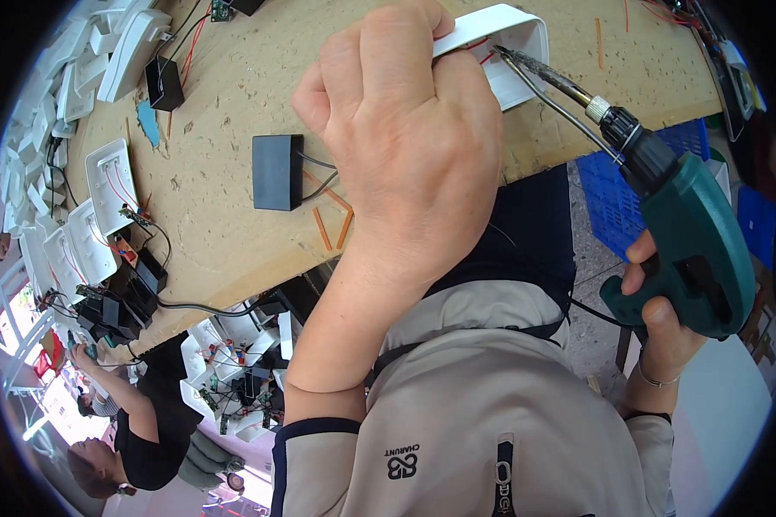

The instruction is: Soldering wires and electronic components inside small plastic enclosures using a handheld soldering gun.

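Note:
My left hand (pixel 405 129) is closed around a white plastic housing (pixel 513 43) with red wires inside, held against the brown worktop (pixel 233 86). My right hand (pixel 660 323) grips a green pistol-shaped soldering gun (pixel 690 241). Its dark metal tip (pixel 513 59) reaches into the open white housing, right beside my left fingers. A black rectangular box (pixel 278 172) with thin leads lies on the worktop just left of my left hand, with a few orange wire offcuts (pixel 332 220) beside it.
White housings (pixel 112 181) with red wires and black boxes crowd the worktop's left side, and more white shells (pixel 69 77) are stacked at far left. A blue crate (pixel 616 194) stands under the table at right. Another person (pixel 134 431) sits at lower left.

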`<state>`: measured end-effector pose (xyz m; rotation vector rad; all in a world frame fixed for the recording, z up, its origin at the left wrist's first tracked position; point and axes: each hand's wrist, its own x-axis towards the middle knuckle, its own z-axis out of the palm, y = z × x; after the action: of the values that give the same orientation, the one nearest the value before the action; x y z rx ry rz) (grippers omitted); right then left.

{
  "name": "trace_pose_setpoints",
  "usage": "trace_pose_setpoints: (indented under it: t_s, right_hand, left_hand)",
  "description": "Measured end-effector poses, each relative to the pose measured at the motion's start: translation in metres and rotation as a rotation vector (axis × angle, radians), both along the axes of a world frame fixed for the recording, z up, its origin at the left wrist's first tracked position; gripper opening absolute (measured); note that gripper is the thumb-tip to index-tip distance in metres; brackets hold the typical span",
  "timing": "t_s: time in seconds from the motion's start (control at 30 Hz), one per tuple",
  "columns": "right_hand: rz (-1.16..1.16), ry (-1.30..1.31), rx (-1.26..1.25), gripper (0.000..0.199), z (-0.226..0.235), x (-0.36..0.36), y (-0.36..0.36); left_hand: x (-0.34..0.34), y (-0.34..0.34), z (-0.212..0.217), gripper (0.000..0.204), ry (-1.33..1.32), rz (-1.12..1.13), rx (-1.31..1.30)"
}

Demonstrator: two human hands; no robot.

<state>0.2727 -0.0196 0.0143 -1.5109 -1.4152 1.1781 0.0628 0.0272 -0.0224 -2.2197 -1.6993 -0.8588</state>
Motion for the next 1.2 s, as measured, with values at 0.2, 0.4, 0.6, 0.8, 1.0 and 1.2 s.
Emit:
trace_pose_setpoints:
  t_s: [0.2,0.4,0.6,0.8,1.0,1.2]
  right_hand:
    - [0.009,-0.009,0.016,0.066,-0.001,0.000,0.001]
    - [0.014,-0.090,0.024,0.064,0.007,0.002,0.006]
    - [0.013,-0.138,0.041,0.067,0.006,0.003,0.006]
    - [-0.002,-0.150,0.040,0.067,0.007,0.003,0.003]
    - [-0.024,-0.103,-0.003,0.067,0.009,-0.001,0.002]
    - [-0.012,-0.075,-0.007,0.066,0.009,-0.002,0.002]
  left_hand:
    - [0.002,0.000,-0.002,0.026,-0.015,-0.002,0.001]
    - [0.000,-0.001,-0.002,0.027,-0.042,-0.020,0.004]
    - [0.000,0.000,-0.002,0.028,-0.059,-0.029,0.010]
    - [-0.001,-0.002,-0.002,0.029,-0.078,-0.040,0.014]
    - [-0.001,-0.002,-0.004,0.030,-0.095,-0.051,0.018]
    - [-0.001,-0.004,-0.002,0.031,-0.112,-0.059,0.021]
